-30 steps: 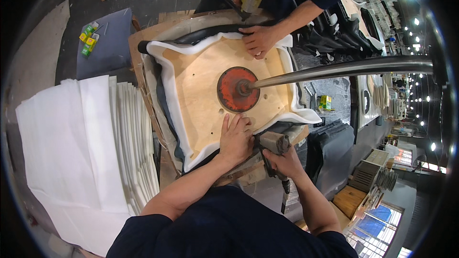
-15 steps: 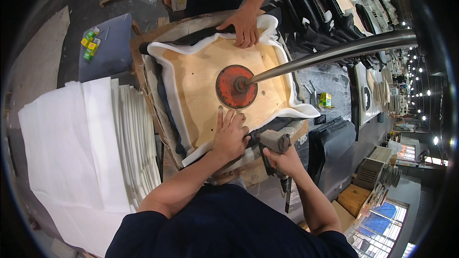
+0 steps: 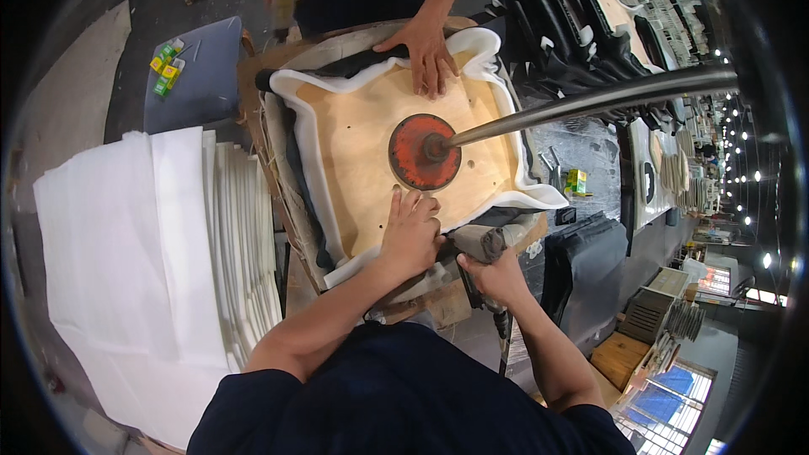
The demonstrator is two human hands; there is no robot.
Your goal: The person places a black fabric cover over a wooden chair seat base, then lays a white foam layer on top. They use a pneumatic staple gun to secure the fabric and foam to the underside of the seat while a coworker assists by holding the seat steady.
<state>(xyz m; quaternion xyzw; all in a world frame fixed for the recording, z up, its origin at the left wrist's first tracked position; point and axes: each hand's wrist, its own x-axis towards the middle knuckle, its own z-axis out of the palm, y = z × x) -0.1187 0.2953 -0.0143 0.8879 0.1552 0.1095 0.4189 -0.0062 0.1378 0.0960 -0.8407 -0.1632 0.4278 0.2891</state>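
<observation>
A plywood seat panel [image 3: 362,147] lies on a work stand, with white padding [image 3: 311,160] and a black cover [image 3: 308,194] around its rim. A round red clamp pad [image 3: 425,152] on a metal rod presses on its middle. My left hand [image 3: 411,236] is bent over the near edge, pressing padding and cover against the panel; its fingertips lie on the plywood. My right hand [image 3: 499,278] grips a staple gun [image 3: 482,244], its nose close to my left thumb at that edge. Whether the nose touches the cover is hidden.
Opposite, a co-worker's hand [image 3: 425,55] presses the far edge; the other holds a second staple gun [image 3: 283,13]. White sheets [image 3: 126,244] are stacked at left, black covers [image 3: 581,261] at right. Small boxes [image 3: 167,67] lie on a grey seat, another box [image 3: 576,181] on the right table.
My staple gun has shifted slightly left and tilted, its nose nearer my left hand. The co-worker's gun has moved left and turned downward. The co-worker's other hand has shifted slightly.
</observation>
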